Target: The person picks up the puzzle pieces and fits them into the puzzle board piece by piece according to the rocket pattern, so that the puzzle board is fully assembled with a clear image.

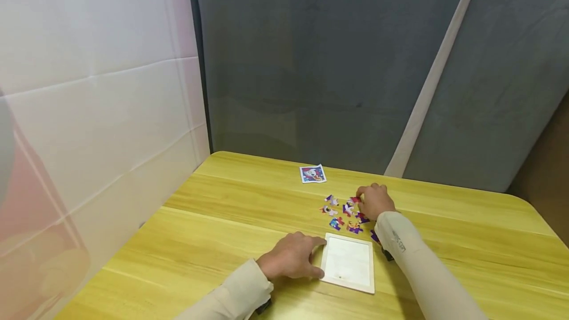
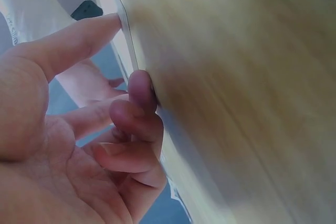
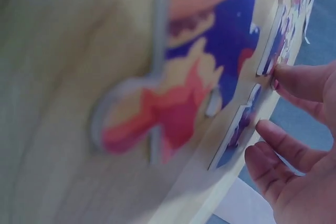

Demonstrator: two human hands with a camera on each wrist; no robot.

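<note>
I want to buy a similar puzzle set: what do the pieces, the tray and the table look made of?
Puzzle pieces: thick, pale-edged board, probably wood or cardboard, under a glossy print. Tray: pale, matte, raised rim; likely light wood or board. Table: yellow wood grain, smooth, possibly laminate.

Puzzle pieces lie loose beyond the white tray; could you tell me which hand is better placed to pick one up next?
Probably the right hand: it already rests among the loose puzzle pieces, fingertips touching one. The left hand lies against the white tray, at its left edge, steadying it.
</note>
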